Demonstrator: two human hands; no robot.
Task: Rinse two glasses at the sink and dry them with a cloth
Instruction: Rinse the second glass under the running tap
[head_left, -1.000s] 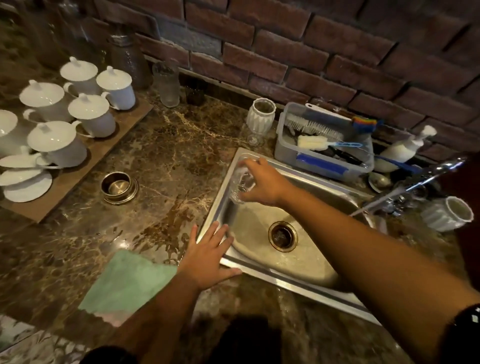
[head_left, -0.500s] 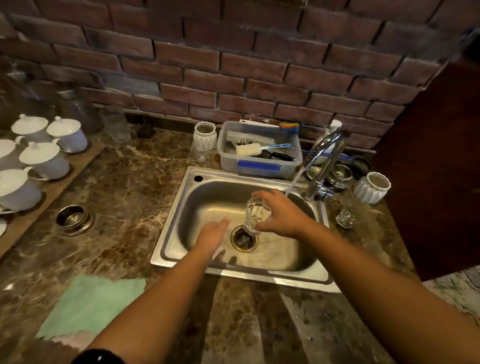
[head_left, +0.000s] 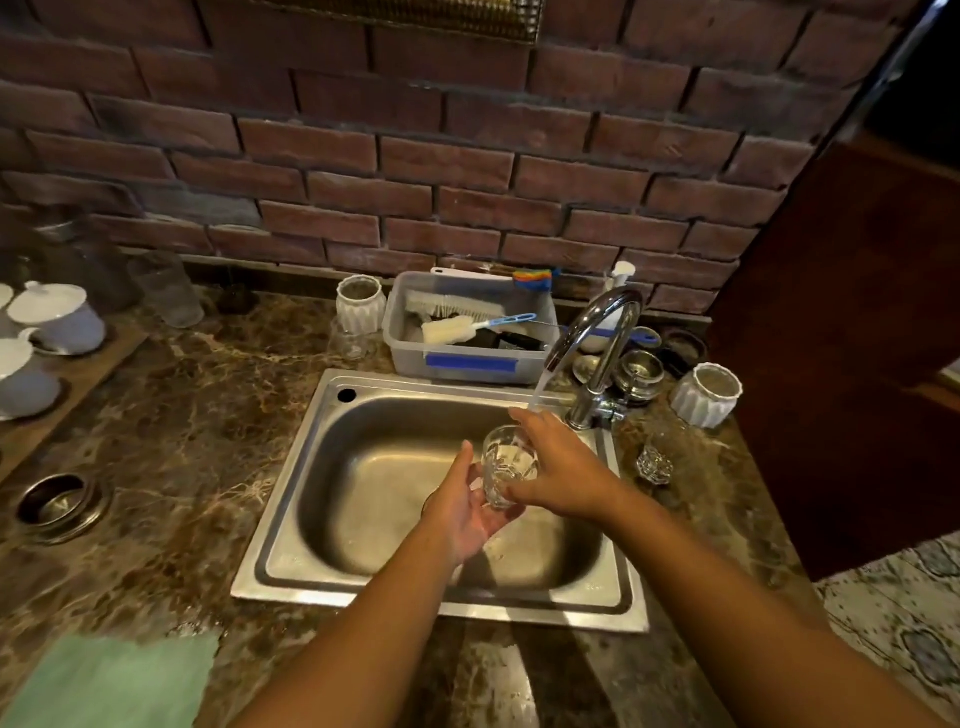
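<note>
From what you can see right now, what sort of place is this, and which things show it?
Probably a kitchen washing-up area: a stainless steel sink set in a marble counter, a running tap over the glass in the right hand, and a plastic tub of cleaning brushes.

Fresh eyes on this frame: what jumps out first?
The glass held over the sink in the right hand, with the tap running water onto it and the left hand open under its base. Next, the green cloth near left on the counter, and a second glass standing right of the sink.
</note>
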